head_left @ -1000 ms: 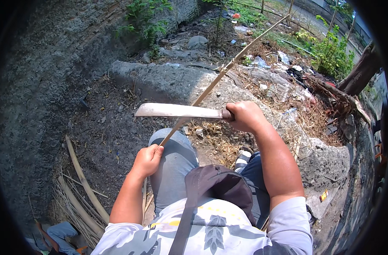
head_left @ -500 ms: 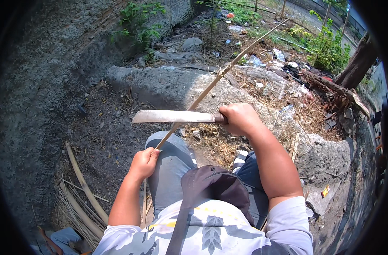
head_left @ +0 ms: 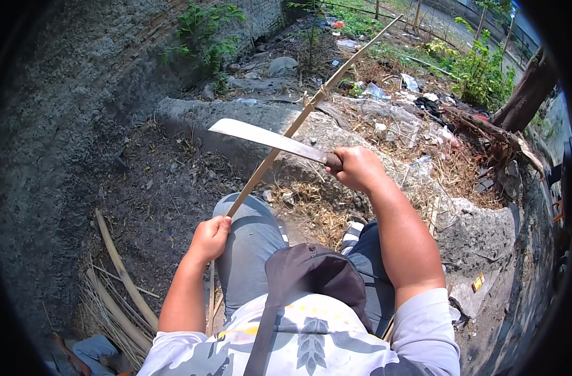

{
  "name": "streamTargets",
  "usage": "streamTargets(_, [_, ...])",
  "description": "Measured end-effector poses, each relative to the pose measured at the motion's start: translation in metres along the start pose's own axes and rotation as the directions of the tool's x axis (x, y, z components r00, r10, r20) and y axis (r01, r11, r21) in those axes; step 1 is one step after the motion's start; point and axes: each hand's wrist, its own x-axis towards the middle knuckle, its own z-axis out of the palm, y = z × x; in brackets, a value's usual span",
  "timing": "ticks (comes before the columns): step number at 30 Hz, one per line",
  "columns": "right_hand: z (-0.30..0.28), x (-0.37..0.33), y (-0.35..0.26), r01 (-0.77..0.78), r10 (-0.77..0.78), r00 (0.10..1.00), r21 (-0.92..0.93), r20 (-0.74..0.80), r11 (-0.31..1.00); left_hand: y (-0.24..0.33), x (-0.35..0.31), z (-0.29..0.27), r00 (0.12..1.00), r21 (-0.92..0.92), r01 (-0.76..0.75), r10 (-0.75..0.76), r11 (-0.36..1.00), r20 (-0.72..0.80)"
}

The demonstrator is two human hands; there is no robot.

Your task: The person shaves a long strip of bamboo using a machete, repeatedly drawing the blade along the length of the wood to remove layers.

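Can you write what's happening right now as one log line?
left hand: grips bamboo stick | right hand: holds machete | blade: over stick, contact unclear

My left hand (head_left: 209,238) is sitting at lower centre, gripping the long stick (head_left: 311,106) running up to the upper right. My right hand (head_left: 356,168) is at centre right, its machete (head_left: 270,139) crossing over the stick, pointing left. Cut strips (head_left: 114,276) are lying at lower left.

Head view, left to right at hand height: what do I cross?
Pile of cut bamboo strips → left hand gripping the long bamboo stick → machete blade → right hand on the machete handle → concrete slab.
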Motion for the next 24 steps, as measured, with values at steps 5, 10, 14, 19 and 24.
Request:
streamTargets(5, [0.012, 0.005, -0.002, 0.189, -0.192, 0.980, -0.049, -0.055, 0.981, -0.002, -0.004, 0.000, 1.000, -0.012, -0.018, 0.018, 1.000, -0.019])
streamTargets(10, [0.003, 0.023, 0.029, -0.071, 0.075, 0.977, 0.024, -0.200, 0.997, 0.005, -0.005, 0.000, 0.995, 0.018, -0.095, 0.095, 0.995, -0.007])
streamTargets(14, [0.003, 0.020, 0.049, -0.212, 0.265, 0.938, 0.234, -0.226, 0.949, 0.003, -0.006, 0.002, 0.995, 0.064, -0.099, 0.099, 0.993, -0.012])
streamTargets(19, [-0.003, 0.011, 0.028, 0.007, 0.027, 0.980, 0.170, -0.196, 0.985, 0.003, -0.005, 0.001, 0.995, -0.006, -0.095, 0.094, 0.996, -0.014])
streamTargets(24, [0.002, 0.003, -0.004, 0.262, -0.263, 0.963, -0.026, -0.060, 0.965, 0.003, -0.015, -0.009, 0.999, -0.023, -0.042, 0.042, 0.999, -0.001])
